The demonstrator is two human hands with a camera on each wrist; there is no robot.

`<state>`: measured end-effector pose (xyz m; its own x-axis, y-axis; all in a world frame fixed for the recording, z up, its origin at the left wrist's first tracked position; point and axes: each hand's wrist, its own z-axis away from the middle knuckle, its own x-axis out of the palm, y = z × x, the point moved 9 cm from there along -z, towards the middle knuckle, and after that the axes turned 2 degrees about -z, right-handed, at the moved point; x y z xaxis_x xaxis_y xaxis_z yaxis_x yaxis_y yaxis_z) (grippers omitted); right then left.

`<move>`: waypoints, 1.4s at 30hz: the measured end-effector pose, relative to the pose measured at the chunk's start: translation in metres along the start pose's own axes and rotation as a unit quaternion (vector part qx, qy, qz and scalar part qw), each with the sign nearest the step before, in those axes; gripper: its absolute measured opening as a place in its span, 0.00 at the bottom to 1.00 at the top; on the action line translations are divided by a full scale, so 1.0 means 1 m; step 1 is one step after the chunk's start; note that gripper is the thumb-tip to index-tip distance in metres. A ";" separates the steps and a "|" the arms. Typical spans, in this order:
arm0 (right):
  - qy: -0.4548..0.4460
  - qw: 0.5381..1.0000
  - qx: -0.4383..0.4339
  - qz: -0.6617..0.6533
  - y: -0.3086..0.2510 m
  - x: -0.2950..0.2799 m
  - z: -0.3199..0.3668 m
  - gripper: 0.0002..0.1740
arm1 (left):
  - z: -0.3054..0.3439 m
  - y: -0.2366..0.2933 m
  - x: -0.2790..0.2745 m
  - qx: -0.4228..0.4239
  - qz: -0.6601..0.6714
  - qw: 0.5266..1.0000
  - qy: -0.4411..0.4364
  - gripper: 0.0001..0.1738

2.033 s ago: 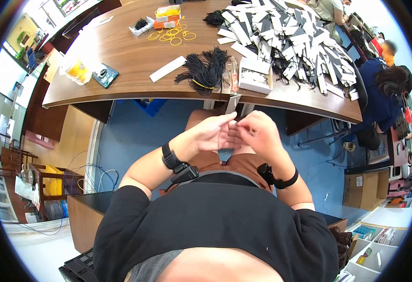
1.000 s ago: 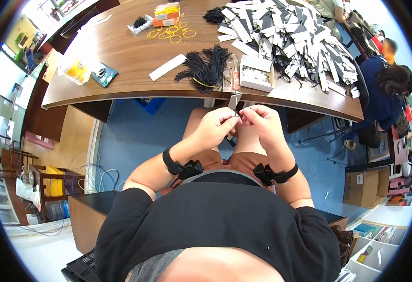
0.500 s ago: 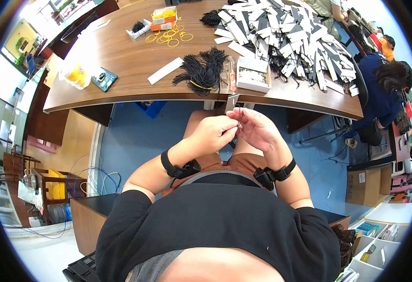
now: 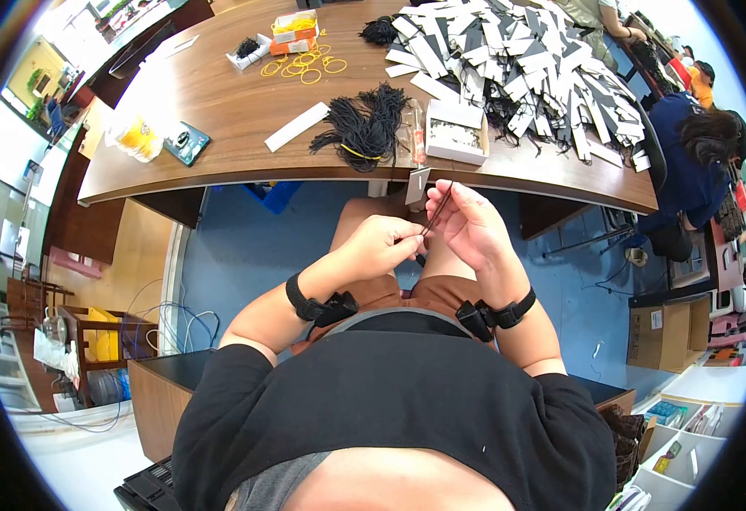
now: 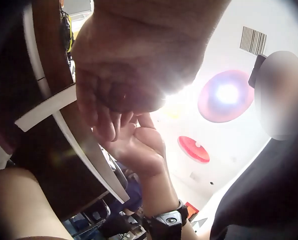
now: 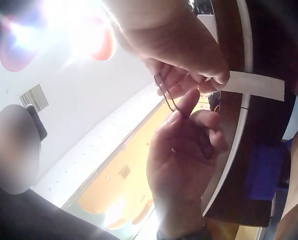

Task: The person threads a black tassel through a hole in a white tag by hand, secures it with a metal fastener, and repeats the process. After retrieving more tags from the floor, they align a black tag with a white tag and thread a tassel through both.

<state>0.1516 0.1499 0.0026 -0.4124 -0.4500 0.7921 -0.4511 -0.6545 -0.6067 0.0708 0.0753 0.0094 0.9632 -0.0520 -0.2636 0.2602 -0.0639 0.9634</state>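
Observation:
A thin dark cord [image 4: 435, 215], doubled into a narrow loop, stretches between my two hands above my lap. My left hand [image 4: 379, 245] pinches its lower end between thumb and fingertips. At the upper end my right hand [image 4: 468, 223] holds the cord at its bent fingers, palm turned inward. The right wrist view shows the loop [image 6: 167, 94] as two parallel strands running from the left fingertips to the right hand. In the left wrist view, the left hand [image 5: 131, 65] hides the cord. Close beyond the hands, a pale strip [image 4: 418, 186] juts out past the table edge.
On the wooden table [image 4: 228, 119] lie a bundle of black cords [image 4: 360, 128], an open white box [image 4: 456, 134] of small pieces and a large heap of black and white tags [image 4: 526, 77]. Yellow rubber bands [image 4: 305, 64], a phone [image 4: 187, 143] and a white strip [image 4: 296, 128] lie further left.
The hands come together after the open palms two seconds ago. Since half a second ago, the right hand has risen slightly and the left moved back, stretching the cord loop between them.

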 end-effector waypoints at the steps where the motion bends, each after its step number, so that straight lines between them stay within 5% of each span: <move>1: 0.002 1.000 -0.007 0.000 -0.001 -0.001 -0.001 0.15 | 0.000 0.001 0.000 -0.004 0.005 1.000 -0.004 0.12; 19: -0.039 0.998 -0.031 -0.031 -0.009 0.008 -0.005 0.13 | 0.009 -0.002 -0.005 -0.019 0.008 0.999 -0.024 0.14; 22: -0.023 0.998 -0.055 -0.006 -0.011 0.006 -0.006 0.12 | 0.009 -0.006 -0.009 0.005 -0.041 0.999 -0.012 0.16; 24: 0.007 0.980 -0.126 0.153 -0.020 0.012 0.000 0.10 | 0.007 0.004 -0.018 0.073 -0.130 0.988 0.041 0.18; 27: 0.006 0.902 -0.235 0.361 -0.030 0.030 0.010 0.09 | 0.001 0.028 -0.032 0.129 -0.028 0.986 0.102 0.19; 32: 0.007 0.827 -0.300 0.475 -0.034 0.046 0.013 0.09 | -0.019 0.015 -0.016 -0.005 0.332 0.943 0.038 0.14; 38: 0.029 0.935 -0.165 0.314 -0.021 0.028 0.004 0.11 | -0.029 -0.002 -0.004 -0.038 0.435 0.899 0.025 0.12; 42: 0.024 0.932 -0.188 0.308 -0.026 0.040 0.003 0.12 | -0.030 -0.005 -0.007 -0.051 0.414 0.908 0.036 0.10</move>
<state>0.1489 0.1466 0.0504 -0.7155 -0.6370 0.2868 -0.3584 -0.0176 -0.9334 0.0645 0.1060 0.0082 0.8321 0.0258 0.5540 -0.5545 0.0602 0.8300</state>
